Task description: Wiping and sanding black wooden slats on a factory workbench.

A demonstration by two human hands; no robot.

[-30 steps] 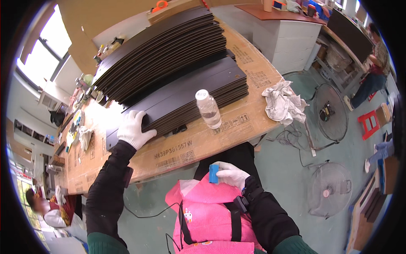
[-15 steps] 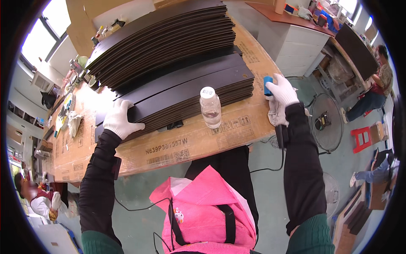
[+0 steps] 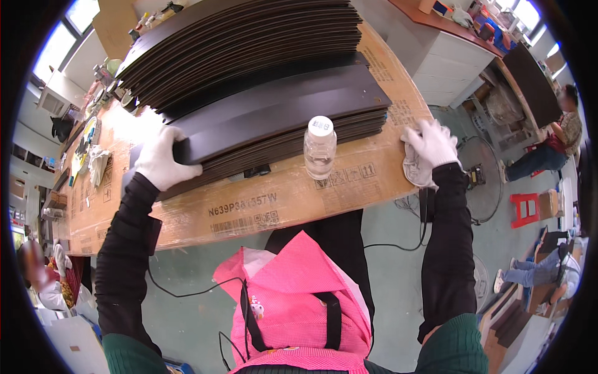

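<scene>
The dark board [image 3: 280,103] lies uppermost on the near stack [image 3: 355,128], its right end projecting a little past the boards beneath. It appears stiff, flat and moderately heavy for its length; the smooth face looks likely to slide under a cotton glove, and the corners and finish seem the parts most liable to chip or scuff. Sound holding places, in my judgement, are the two short ends or the long edges, with the fingers kept off the broad face. The left hand [image 3: 163,159], gloved in white, spans the board's left end, thumb toward the near side and well apart from the fingers; whether it clamps or merely steadies, I cannot tell. The right hand [image 3: 431,146], also gloved, is far from the left and sits over a pale rag [image 3: 416,173] at the table's right side, fingers bent downward and blurred; I cannot tell whether they close on the cloth. A clear, white-capped bottle [image 3: 319,149] stands just in front of the near stack, exposed to a knock. Behind rises a taller stack [image 3: 261,56] of similar boards. Cardboard covers the table [image 3: 299,202]; beyond its right side stand a fan [image 3: 477,176] and a red stool [image 3: 524,210].
</scene>
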